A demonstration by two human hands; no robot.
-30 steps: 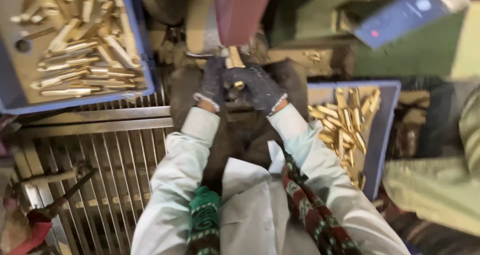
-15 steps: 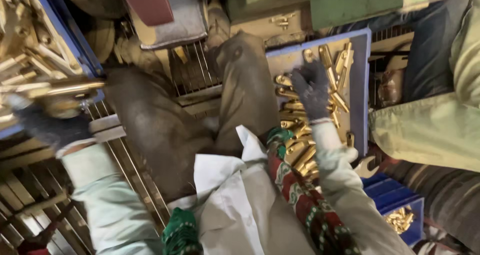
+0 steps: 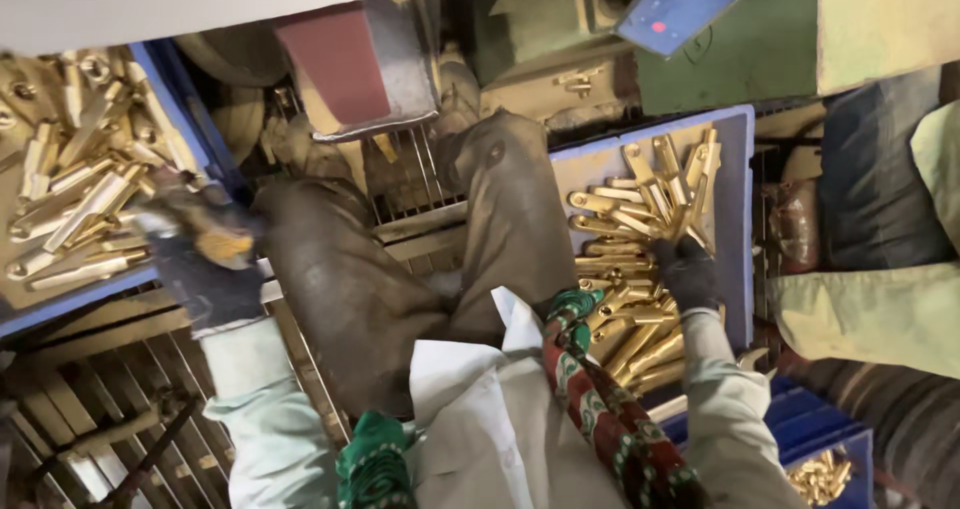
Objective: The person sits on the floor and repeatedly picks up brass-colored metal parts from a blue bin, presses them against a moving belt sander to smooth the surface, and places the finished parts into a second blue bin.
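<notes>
The right hand (image 3: 688, 269) has slid a little deeper into the right blue tray (image 3: 738, 209), dark-gloved fingers curled on shiny, long brass parts (image 3: 640, 269). The left hand (image 3: 205, 259) has stayed by the left tray (image 3: 60, 309), closed on a small brass piece (image 3: 225, 247). Farther off stands a rusty red block (image 3: 335, 64).

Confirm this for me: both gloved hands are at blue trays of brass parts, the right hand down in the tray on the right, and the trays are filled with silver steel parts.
One detail is wrong: the parts are not silver steel. The head view shows golden brass-coloured parts in the right blue tray, where the gloved right hand reaches, and more of them in the left blue tray by the gloved left hand.
</notes>
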